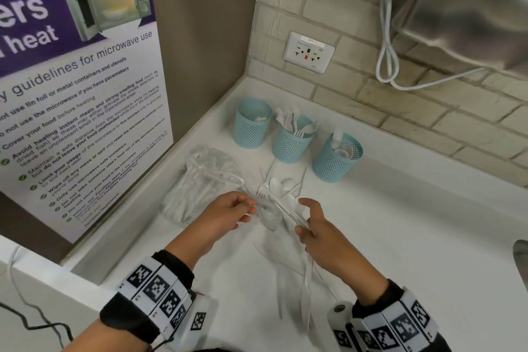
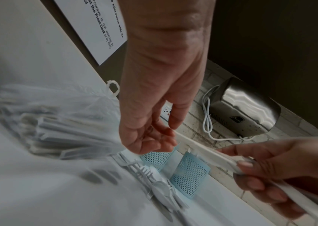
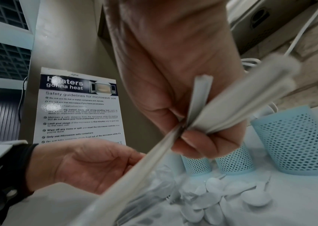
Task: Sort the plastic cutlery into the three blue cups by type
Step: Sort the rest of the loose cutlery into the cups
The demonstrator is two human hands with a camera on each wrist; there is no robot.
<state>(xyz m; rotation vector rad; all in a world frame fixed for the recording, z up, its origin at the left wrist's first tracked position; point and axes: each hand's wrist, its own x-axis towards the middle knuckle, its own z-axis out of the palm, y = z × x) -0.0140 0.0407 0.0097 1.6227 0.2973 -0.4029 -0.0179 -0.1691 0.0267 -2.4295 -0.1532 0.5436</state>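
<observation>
Three blue mesh cups stand in a row on the white counter (image 1: pixel 414 237): the left cup (image 1: pixel 253 123) shows little inside, the middle cup (image 1: pixel 293 140) holds forks, the right cup (image 1: pixel 335 157) holds spoons. A loose pile of white cutlery (image 1: pixel 281 188) lies in front of them. My right hand (image 1: pixel 301 223) grips a bundle of white cutlery (image 3: pixel 231 110) by the handles, and one fork (image 1: pixel 261 194) points left out of it. My left hand (image 1: pixel 248 208) hovers by that fork's head, its fingers loosely curled and its thumb apart, holding nothing.
A clear plastic bag of more cutlery (image 1: pixel 200 188) lies left of the pile against the side wall with the microwave poster (image 1: pixel 80 94). On the tiled back wall are a socket (image 1: pixel 308 52), a steel dispenser (image 1: pixel 471 8) and a looped white cable (image 1: pixel 385 60).
</observation>
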